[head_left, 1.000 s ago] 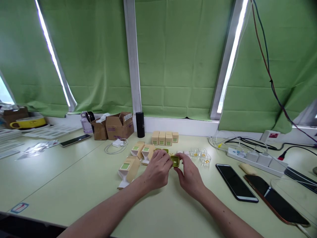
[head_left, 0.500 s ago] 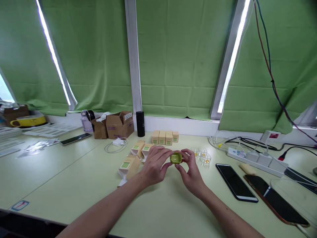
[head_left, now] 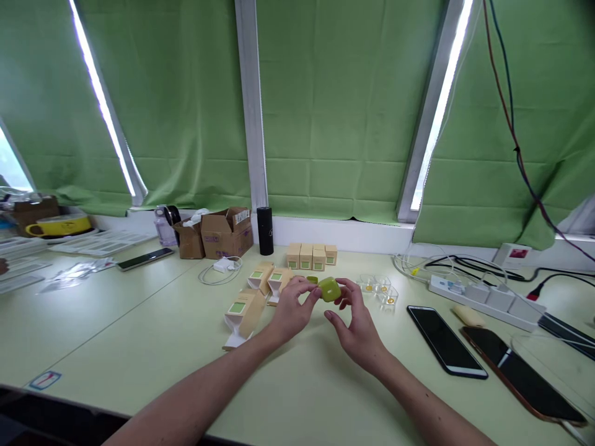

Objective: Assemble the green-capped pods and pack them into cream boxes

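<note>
A small glossy green rounded-square case (head_left: 330, 290) is held above the table, its smooth outer side towards me. My left hand (head_left: 295, 310) pinches its left edge between thumb and fingers. Another small green piece (head_left: 312, 280) shows behind the left fingertips; I cannot tell whether it is joined to the case. My right hand (head_left: 356, 322) is beside the case's right edge, thumb lowered and fingers apart. Left of my hands lie several opened kraft cartons (head_left: 244, 310) with green labels. Small clear cups (head_left: 389, 297) with yellowish contents stand to the right.
Closed kraft boxes (head_left: 305, 256) stand at the back, near a black cylinder (head_left: 264, 231) and a brown cardboard box (head_left: 226, 234). On the right lie phones (head_left: 446, 341), a power strip (head_left: 483, 302) and cables. Another person's hand (head_left: 4, 266) shows at the far left.
The green case has turned from its hollow inside to its smooth outer side. My right thumb has come away from it and the right fingers have loosened.
</note>
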Demonstrator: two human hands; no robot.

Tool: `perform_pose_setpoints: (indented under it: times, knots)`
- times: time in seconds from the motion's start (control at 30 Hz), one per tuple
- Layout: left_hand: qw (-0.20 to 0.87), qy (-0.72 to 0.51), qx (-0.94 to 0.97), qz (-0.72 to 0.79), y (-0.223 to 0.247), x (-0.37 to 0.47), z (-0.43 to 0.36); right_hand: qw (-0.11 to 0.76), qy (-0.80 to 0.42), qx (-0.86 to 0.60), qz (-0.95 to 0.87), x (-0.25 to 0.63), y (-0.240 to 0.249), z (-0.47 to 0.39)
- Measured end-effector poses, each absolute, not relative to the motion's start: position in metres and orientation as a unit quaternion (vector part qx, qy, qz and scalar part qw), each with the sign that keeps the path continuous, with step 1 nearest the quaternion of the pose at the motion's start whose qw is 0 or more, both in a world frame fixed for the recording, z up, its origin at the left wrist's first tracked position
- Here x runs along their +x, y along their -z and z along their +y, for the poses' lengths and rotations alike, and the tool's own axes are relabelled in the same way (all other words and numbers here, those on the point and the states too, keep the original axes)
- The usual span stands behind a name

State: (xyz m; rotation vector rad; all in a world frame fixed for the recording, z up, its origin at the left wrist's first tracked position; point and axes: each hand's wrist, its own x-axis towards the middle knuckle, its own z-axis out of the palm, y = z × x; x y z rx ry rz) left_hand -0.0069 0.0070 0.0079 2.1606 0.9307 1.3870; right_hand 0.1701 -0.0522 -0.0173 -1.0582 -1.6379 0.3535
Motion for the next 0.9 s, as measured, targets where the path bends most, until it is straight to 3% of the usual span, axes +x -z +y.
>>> perform_pose_setpoints:
  times: [0.3, 0.5, 0.9]
  knots:
    - [0.239, -0.448, 0.794, 0.335, -0.005, -0.001, 0.001, 0.572, -0.175, -0.476, -0.645, 0.168, 0.012, -0.053]
    - [0.144, -0.495, 0.8, 0.307, -0.013, -0.009, 0.003, 0.58, -0.179, -0.474, -0.637, 0.171, 0.012, -0.05]
    - [0.068, -0.387, 0.902, 0.181, -0.02, -0.018, 0.006, 0.556, -0.149, -0.475, -0.665, 0.173, 0.012, -0.048]
